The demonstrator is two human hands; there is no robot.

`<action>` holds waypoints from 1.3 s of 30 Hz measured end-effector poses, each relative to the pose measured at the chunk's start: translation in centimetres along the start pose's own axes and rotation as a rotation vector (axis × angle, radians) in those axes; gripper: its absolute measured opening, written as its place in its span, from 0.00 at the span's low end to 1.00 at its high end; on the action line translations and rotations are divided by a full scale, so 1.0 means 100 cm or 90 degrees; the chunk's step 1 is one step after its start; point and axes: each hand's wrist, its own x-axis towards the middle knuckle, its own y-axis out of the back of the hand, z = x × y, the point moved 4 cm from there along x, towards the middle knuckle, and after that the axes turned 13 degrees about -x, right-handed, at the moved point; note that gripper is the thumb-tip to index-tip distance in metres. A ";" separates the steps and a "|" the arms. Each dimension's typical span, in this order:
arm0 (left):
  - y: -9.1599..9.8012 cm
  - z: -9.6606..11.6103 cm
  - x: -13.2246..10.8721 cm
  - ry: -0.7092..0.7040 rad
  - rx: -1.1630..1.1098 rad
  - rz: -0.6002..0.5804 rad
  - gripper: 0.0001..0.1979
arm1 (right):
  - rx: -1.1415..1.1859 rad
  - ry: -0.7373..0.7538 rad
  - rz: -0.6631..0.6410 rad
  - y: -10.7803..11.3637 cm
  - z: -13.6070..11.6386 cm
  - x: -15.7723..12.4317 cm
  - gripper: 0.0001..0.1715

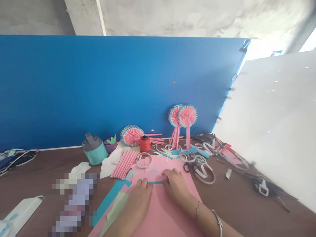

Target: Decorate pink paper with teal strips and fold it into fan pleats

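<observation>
A narrow blue paper strip (155, 182) runs crosswise over a large pink paper sheet (164, 210) on the table in front of me. At the strip's left end is my left hand (141, 197), fingers curled down and closed on it. My right hand (175, 185) has its bent fingers closed at the right end, its fingertips partly hidden. Both hands rest against the pink sheet. Under and beside my left forearm lie a light green sheet (118, 208) and a blue sheet (111, 197). More pink paper (177, 164) extends beyond my hands.
Tape rolls (144, 160), black-handled scissors (187, 167) and paper scraps lie behind my hands. A pleated pink stack (124, 164), red thread spool (144, 144), round paper fans (187, 116) and a teal-grey container (95, 149) stand near the blue partition (98, 89).
</observation>
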 end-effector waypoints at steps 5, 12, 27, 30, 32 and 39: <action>0.002 0.002 -0.001 0.003 -0.002 0.004 0.17 | -0.009 0.011 -0.023 0.003 0.004 0.000 0.16; 0.002 0.001 -0.001 0.003 -0.005 -0.005 0.18 | -0.052 0.008 -0.029 0.009 0.017 0.003 0.16; 0.009 -0.007 -0.007 0.019 0.045 0.013 0.15 | -0.034 -0.134 0.069 0.035 0.058 0.019 0.14; 0.010 -0.006 -0.005 0.016 0.034 0.018 0.14 | -0.086 -0.140 0.093 0.040 0.059 0.028 0.16; 0.009 -0.006 -0.004 0.014 0.027 0.020 0.14 | -0.140 -0.124 0.084 0.040 0.056 0.039 0.17; 0.000 -0.011 0.000 0.006 0.026 0.069 0.16 | -0.195 -0.062 0.049 0.029 0.041 0.084 0.12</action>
